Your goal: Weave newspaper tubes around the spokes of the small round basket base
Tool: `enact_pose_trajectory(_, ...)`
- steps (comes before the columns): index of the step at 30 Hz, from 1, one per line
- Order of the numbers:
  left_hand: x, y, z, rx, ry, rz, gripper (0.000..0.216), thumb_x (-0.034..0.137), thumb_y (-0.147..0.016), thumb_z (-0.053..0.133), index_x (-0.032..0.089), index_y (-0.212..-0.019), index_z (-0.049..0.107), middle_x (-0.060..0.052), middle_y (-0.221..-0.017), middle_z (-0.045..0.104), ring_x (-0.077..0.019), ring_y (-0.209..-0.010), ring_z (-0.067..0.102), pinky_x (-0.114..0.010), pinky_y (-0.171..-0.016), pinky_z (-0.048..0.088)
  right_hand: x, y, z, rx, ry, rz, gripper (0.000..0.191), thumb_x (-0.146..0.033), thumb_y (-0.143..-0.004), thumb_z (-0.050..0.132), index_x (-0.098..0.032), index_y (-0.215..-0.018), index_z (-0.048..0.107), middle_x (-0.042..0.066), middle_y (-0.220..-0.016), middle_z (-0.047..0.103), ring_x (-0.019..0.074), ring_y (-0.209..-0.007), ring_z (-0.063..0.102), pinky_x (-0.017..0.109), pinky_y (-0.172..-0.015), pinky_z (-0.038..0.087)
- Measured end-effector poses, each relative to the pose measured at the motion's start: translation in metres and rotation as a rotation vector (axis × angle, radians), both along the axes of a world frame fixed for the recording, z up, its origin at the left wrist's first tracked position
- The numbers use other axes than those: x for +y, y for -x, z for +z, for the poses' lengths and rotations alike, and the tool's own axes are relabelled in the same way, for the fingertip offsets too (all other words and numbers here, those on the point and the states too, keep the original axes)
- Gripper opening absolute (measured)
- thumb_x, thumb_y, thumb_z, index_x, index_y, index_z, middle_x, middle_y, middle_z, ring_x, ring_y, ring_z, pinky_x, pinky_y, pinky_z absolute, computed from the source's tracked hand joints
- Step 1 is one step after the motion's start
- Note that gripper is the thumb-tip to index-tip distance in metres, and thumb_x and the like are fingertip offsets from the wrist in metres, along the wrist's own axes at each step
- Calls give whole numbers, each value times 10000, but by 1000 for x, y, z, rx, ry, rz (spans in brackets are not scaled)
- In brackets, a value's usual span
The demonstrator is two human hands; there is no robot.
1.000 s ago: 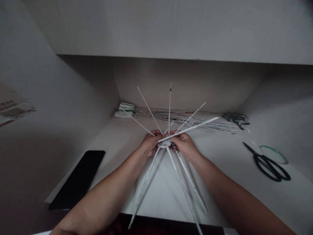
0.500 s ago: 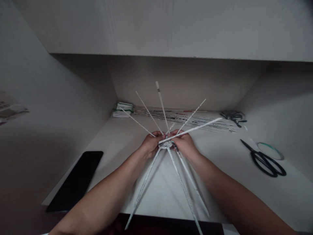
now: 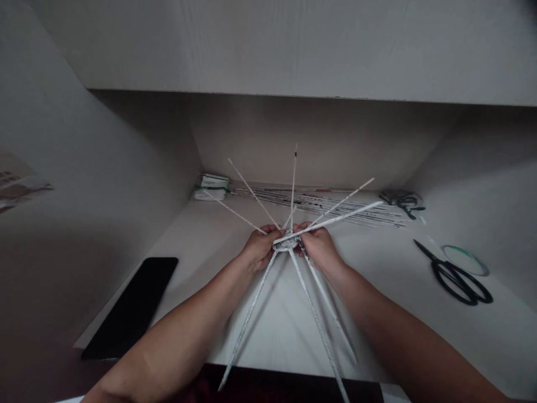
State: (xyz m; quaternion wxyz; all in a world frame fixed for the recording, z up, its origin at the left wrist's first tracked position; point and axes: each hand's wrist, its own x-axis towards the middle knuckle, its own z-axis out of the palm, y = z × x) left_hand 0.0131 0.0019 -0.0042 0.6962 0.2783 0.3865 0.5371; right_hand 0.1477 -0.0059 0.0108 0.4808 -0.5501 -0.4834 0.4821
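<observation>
Between my hands is a small woven base of rolled-paper sticks (image 3: 286, 244), with several long white sticks fanning out from it. My left hand (image 3: 263, 246) grips its left side, thumb on top. My right hand (image 3: 315, 244) holds the right side, fingers closed around the sticks at the edge. One thicker paper stick (image 3: 344, 216) lies across the top of the base and slants up to the right. Two sticks and a flatter white strip point down toward me. The fingertips under the base are hidden.
Black-handled scissors (image 3: 455, 277) and a roll of tape (image 3: 465, 259) lie at the right. Loose paper sticks (image 3: 356, 210) run along the back, between a white-and-green packet (image 3: 213, 186) and a dark tangled item (image 3: 403, 200). A black flat slab (image 3: 132, 308) rests at the left.
The far upright stick has swung to the right, and the upper right stick leans lower and further right. Both hands keep their hold on the base in nearly the same place.
</observation>
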Motion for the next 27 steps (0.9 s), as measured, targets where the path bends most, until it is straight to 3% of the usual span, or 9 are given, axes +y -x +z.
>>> enact_pose_trajectory(5,1,1,2,40,-36,68,313,235,-509,848,126,-693,620,-4,-578,637,-126,-518,590,-258,-557,477,-1,1,1,25,82,74,234,-417,-688,675,-192,-705,613,-33,-493,586,104,-364,494,201,-320,312)
enact_pose_trajectory(10,-1,0,0,122,-140,41,317,271,-515,840,142,-684,605,12,-570,619,-117,-506,571,-239,-527,440,3,2,-1,72,85,12,298,-438,-613,732,-194,-591,562,-39,-442,548,100,-350,456,210,-311,296)
enact_pose_trajectory(15,-2,0,-1,88,-106,23,308,261,-527,820,153,-677,573,17,-584,623,-117,-521,577,-252,-566,463,3,2,2,88,172,-23,325,-475,-644,717,-189,-584,575,-23,-433,545,106,-348,466,210,-311,297)
enact_pose_trajectory(21,-1,1,2,61,-155,90,293,241,-531,815,153,-678,578,18,-621,635,-114,-545,580,-240,-567,452,2,-2,-1,70,192,175,294,-453,-676,697,-163,-652,654,-2,-461,582,110,-366,504,197,-312,286)
enact_pose_trajectory(27,3,4,-1,224,-261,77,221,253,-570,801,141,-696,658,9,-599,632,-98,-517,548,-213,-522,404,4,-10,3,95,106,210,184,-315,-583,734,-146,-642,688,-11,-474,596,80,-365,462,186,-319,282)
